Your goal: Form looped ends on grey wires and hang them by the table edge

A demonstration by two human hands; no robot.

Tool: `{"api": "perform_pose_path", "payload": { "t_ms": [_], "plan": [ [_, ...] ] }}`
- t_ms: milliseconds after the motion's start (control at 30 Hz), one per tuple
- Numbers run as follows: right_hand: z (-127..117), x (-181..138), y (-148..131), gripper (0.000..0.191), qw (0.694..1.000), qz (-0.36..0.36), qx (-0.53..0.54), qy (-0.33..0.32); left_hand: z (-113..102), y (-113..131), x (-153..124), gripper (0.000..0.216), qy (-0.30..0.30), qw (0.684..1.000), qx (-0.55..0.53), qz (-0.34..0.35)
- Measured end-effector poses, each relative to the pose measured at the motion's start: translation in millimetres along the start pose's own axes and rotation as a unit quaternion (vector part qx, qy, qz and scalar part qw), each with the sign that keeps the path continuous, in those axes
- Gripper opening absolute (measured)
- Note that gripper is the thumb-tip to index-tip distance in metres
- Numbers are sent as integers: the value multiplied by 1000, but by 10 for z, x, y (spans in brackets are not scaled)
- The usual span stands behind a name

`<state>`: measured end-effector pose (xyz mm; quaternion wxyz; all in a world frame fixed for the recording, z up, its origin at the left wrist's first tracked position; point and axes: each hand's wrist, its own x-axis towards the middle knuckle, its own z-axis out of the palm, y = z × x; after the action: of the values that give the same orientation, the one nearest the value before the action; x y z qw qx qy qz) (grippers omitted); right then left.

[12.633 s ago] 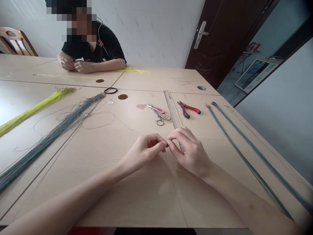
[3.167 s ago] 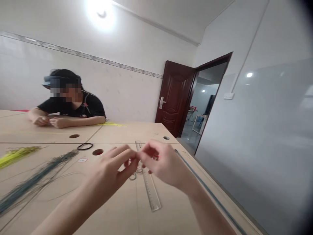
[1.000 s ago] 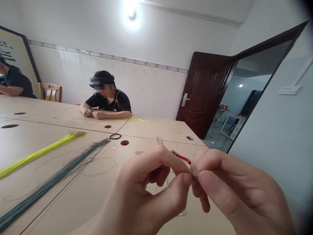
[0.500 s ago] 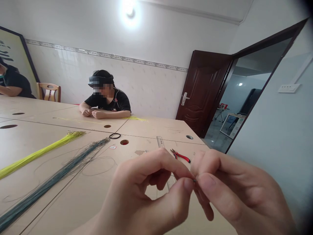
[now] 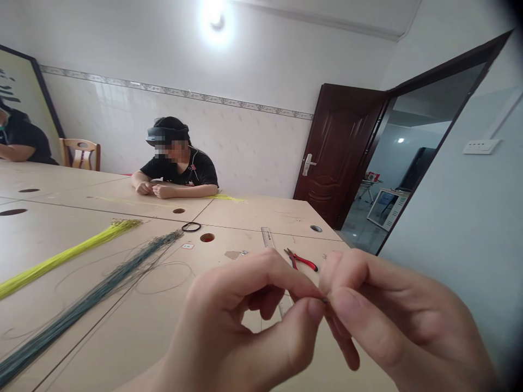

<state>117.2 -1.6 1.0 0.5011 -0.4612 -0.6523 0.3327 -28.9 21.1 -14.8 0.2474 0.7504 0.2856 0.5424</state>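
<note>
My left hand (image 5: 249,326) is closed in a pinch, thumb against forefinger, with a tiny dark piece (image 5: 324,300) showing at the fingertips. Facing it, my right hand (image 5: 396,321) pinches at the same spot, its thumb and forefinger meeting the left fingertips. Most of the piece is hidden, so its kind is unclear. Beyond the hands lie red-handled pliers (image 5: 305,262), jaws pointing away to the left. A clear ruler (image 5: 267,237) runs partly behind my left hand. To the left stretches a bundle of grey-green strands (image 5: 93,302), with a yellow bundle (image 5: 73,255) beside it.
A black ring (image 5: 192,227) and a small label (image 5: 188,246) lie by the bundle's far end. The table (image 5: 122,348) has several round holes. Across it sits a person (image 5: 192,171) in black; another is at the far left. A brown door (image 5: 339,147) stands open.
Both hands stay pinched together in almost the same place. The whole view has shifted very slightly; nothing on the table has visibly moved.
</note>
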Motion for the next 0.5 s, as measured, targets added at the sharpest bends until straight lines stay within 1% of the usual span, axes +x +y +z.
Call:
{"api": "perform_pose_path", "payload": {
  "t_ms": [167, 367, 500],
  "plan": [
    [17, -6, -24, 34, 1000, 4, 10, 8, 5, 5, 24, 14, 11, 1000, 9, 11],
    [38, -25, -66, 32, 999, 38, 14, 25, -6, 0, -5, 14, 9, 1000, 11, 21],
    [56, -28, -81, 30, 999, 27, 18, 30, 0, 17, -6, 15, 17, 999, 14, 24]
  ]
}}
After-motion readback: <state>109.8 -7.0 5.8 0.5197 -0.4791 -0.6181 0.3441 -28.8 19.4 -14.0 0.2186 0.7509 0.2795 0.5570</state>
